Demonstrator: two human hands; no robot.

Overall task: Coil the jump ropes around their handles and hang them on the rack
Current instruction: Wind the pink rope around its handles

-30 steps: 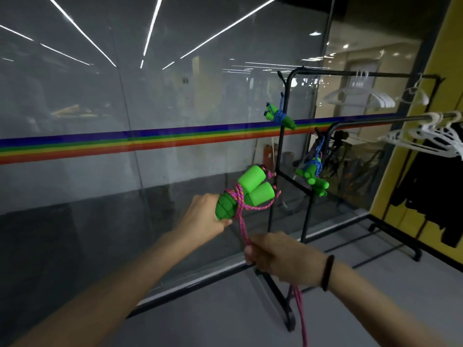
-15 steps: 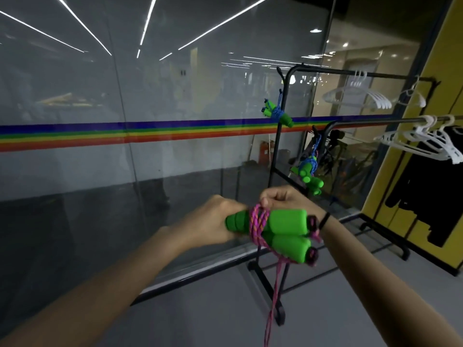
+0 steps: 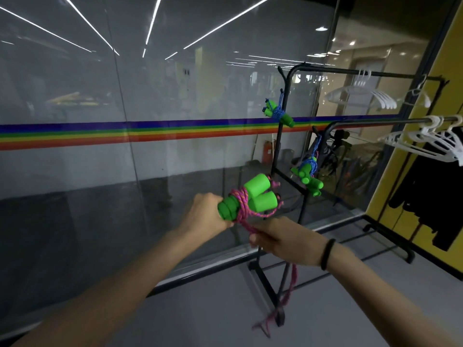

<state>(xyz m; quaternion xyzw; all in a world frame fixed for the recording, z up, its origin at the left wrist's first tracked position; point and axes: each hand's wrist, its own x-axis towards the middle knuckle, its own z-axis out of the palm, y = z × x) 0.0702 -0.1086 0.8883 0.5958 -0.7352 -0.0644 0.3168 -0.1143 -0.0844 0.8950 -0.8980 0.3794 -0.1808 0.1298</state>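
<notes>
Through the head camera, I am holding the pair of green handles (image 3: pixel 253 199) in my left grip (image 3: pixel 208 214). Its fingers are curling round their narrow ends, so the two thick foam ends are pointing up and to the right, toward the rack (image 3: pixel 288 96). A few turns of pink rope (image 3: pixel 241 205) are sitting round the handles just beyond my knuckles.

My right grip (image 3: pixel 283 240) is pinching the rope's free run just below and right of the handles. From there the loose tail (image 3: pixel 292 279) is hanging toward the floor, blurred at its end. So the handles are lying up and left of my right grip, their long axis running diagonally away from me, and the right grip is the one nearer the slack. I am judging that the next turn needs the rope carried across that axis, not along it.

Two blue-roped sets, an upper bundle (image 3: pixel 278 113) and a lower bundle (image 3: pixel 308 174), are hanging on the rack beyond the handles.
</notes>
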